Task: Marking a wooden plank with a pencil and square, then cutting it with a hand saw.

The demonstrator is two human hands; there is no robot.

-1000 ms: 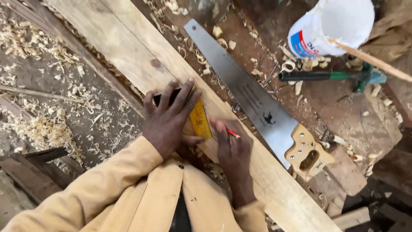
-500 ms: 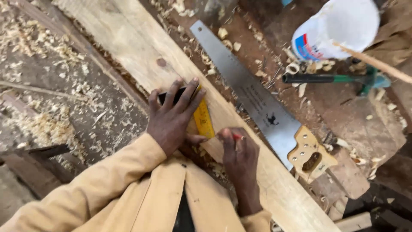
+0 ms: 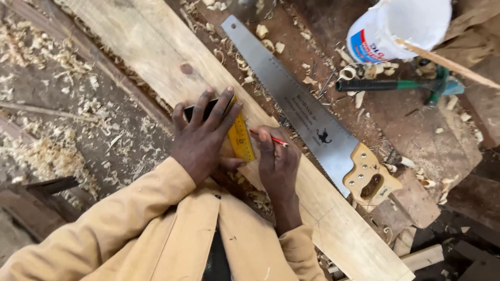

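Note:
A long pale wooden plank (image 3: 156,52) runs diagonally from top left to bottom right. My left hand (image 3: 200,138) lies flat with spread fingers on a try square with a yellow blade (image 3: 242,139), pressing it to the plank. My right hand (image 3: 276,166) grips a red pencil (image 3: 271,137), whose tip sits by the yellow blade's edge on the wood. Both arms wear tan sleeves.
A handsaw (image 3: 297,104) with a light wooden handle (image 3: 370,179) lies along the plank's far side. A white plastic bucket (image 3: 401,26) stands at top right, a green-and-black hammer (image 3: 396,85) below it. Wood shavings (image 3: 36,151) cover the dark bench at left.
The view has shifted slightly, so everything sits a little lower right in frame. Both hands stay on the try square and pencil in the same spot on the plank.

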